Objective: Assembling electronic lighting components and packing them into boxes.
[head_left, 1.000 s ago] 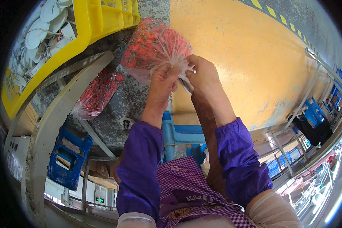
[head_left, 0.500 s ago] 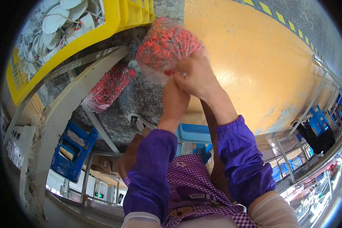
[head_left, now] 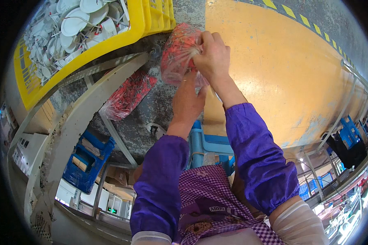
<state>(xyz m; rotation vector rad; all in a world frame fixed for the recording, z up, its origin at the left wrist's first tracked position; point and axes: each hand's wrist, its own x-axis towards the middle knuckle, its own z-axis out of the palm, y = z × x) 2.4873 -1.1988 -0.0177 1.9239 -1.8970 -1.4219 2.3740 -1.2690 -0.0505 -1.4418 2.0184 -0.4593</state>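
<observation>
A clear plastic bag [head_left: 176, 55] full of small red parts with thin metal leads is in front of me, over the grey floor beside the orange strip. My right hand [head_left: 213, 57] is closed on the bag's gathered plastic at its near right side. Just below, my left hand [head_left: 187, 102] reaches up to the bag's near edge. Its thumb stands apart from the fingers, and the fingertips touch or lie right beside the plastic. A second clear bag [head_left: 129, 96] of similar red parts lies on the floor to the left, partly behind a metal frame bar.
A yellow crate [head_left: 90, 49] of white round fittings with wires stands at upper left on a pale metal frame [head_left: 75, 116]. Below the frame sits a blue crate [head_left: 86, 163]. Between my forearms is a blue plastic stool [head_left: 214, 143]. Black-and-yellow floor tape [head_left: 304, 20] runs at upper right.
My hands have moved apart: the right slid up along the bag's side, and the left dropped below with its thumb spread. The bag has narrowed and turned slightly. The view shifted a little.
</observation>
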